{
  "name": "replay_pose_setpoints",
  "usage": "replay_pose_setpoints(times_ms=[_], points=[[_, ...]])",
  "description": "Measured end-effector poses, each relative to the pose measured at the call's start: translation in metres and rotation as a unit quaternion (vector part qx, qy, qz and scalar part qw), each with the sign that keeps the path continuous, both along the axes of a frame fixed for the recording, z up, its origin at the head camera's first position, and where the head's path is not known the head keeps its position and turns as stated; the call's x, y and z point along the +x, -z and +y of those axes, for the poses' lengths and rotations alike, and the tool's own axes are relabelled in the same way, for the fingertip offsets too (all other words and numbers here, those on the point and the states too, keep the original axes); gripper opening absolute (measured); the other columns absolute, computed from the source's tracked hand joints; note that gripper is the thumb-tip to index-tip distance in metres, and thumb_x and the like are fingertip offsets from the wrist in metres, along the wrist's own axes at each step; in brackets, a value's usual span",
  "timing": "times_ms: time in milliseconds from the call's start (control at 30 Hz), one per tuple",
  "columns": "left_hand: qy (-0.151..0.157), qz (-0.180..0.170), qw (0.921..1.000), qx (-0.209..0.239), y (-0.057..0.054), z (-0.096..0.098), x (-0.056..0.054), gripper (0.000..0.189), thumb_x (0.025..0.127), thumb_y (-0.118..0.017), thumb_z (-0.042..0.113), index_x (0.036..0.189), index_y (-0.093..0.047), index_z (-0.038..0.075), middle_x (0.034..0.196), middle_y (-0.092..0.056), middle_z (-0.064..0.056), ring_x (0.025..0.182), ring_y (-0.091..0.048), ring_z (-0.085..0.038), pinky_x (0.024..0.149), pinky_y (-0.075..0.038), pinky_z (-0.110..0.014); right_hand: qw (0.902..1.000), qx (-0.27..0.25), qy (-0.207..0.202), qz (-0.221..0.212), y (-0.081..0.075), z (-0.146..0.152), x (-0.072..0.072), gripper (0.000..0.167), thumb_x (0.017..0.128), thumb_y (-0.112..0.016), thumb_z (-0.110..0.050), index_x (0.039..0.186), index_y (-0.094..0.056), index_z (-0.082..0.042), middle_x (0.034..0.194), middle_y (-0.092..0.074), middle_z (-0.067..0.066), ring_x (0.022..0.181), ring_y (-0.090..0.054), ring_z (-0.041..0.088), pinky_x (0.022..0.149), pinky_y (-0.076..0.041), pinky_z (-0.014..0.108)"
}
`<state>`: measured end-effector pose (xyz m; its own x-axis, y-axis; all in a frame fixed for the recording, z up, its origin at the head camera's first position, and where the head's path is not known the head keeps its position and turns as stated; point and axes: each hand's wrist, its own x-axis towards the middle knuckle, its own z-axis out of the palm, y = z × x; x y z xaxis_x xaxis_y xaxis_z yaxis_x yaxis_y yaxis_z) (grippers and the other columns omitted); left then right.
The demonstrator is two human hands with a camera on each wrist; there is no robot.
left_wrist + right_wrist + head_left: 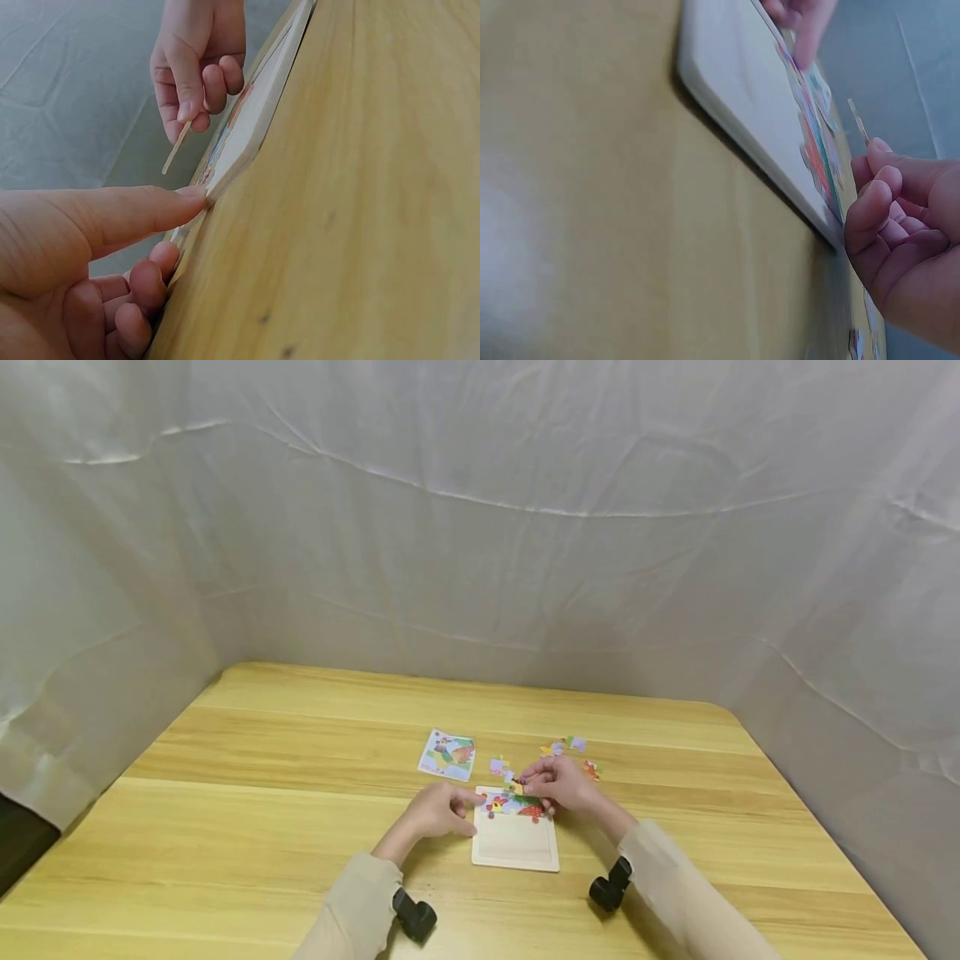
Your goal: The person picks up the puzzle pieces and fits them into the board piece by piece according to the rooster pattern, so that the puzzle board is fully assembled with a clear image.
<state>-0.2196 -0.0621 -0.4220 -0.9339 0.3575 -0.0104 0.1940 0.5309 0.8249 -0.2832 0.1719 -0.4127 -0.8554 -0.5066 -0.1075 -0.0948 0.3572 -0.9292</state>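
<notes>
Tray mid-table, well short of far edge. L hand, fingers loose, grips nothing, thumb against tray; R hand pinches puzzle pc over tray's far edge. Best: steady tray, align tabs, press flat.

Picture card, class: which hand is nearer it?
Left: the left hand is just on the person's side of the picture card, at the left edge of the puzzle tray. The right hand, pinching a puzzle piece, is farther off, to the card's right.
</notes>
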Motion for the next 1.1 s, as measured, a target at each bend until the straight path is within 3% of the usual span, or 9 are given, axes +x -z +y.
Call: replay_pose_setpoints(times_ms=[367,633,1100], points=[[-0.001,0.009,0.9999,0.006,0.001,0.0,0.0,0.04,0.067,-0.074,0.004,0.106,-0.065,0.002,0.057,-0.043,0.004,0.047,-0.031,-0.008,0.043,-0.026,-0.019,0.9988,-0.002,-0.045,-0.016,0.0,-0.013,0.023,0.021,0.08,-0.063,-0.001,0.096,-0.055,0.01,0.064,-0.058,0.007,0.042,-0.045,0.007,0.04,-0.039,0.019],[-0.003,0.011,0.9999,0.004,0.001,0.001,-0.001,0.04,0.067,-0.075,0.005,0.106,-0.066,0.003,0.057,-0.043,0.004,0.047,-0.032,-0.007,0.043,-0.026,-0.02,0.9976,0.007,-0.064,-0.025,0.002,-0.019,0.03,0.019,0.078,-0.065,-0.001,0.094,-0.058,0.007,0.064,-0.059,0.007,0.041,-0.044,0.008,0.039,-0.039,0.02],[-0.003,0.011,0.9999,0.008,0.0,0.001,0.0,0.039,0.067,-0.074,0.003,0.105,-0.066,0.003,0.056,-0.043,0.004,0.047,-0.032,-0.007,0.043,-0.025,-0.02,0.9944,0.063,-0.07,0.049,0.001,-0.025,0.034,0.015,0.078,-0.066,-0.003,0.09,-0.06,0.003,0.057,-0.053,0.003,0.037,-0.042,0.008,0.035,-0.036,0.02]])
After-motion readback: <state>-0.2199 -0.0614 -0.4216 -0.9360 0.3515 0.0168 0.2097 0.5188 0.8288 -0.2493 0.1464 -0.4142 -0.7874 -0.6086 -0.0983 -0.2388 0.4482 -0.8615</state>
